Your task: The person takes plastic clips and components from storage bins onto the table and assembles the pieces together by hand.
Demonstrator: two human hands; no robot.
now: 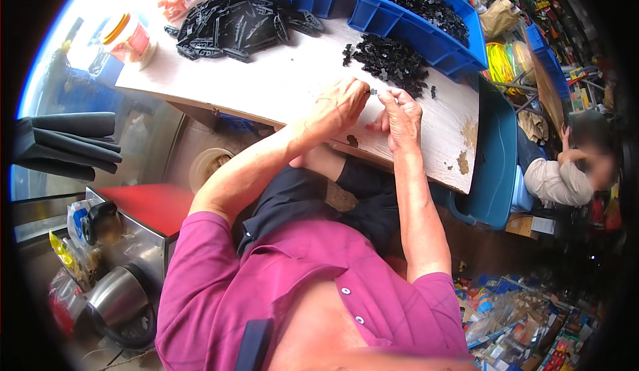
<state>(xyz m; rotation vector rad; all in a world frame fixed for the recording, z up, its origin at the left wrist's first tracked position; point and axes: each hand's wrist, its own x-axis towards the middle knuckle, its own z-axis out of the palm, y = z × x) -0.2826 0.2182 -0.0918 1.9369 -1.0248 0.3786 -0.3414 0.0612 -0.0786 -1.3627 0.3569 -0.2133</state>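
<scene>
Over the worktable's front part, my left hand (339, 107) and my right hand (402, 119) meet with their fingertips close together. A small dark plastic piece (373, 92) shows between them, pinched from both sides by thumb and finger. Its exact shape is too small to tell. Just beyond my hands lies a heap of small black plastic parts (393, 63), with one loose black part (433, 92) to its right. Farther off to the left is a pile of long black plastic pieces (239, 26).
Blue bins (426, 41) line the table's (293, 71) far side, one holding small black parts. A lidded plastic jar (126, 38) stands at the left corner. At right is a teal tub (496, 151); another person (559, 178) sits beyond. A steel kettle (120, 296) is lower left.
</scene>
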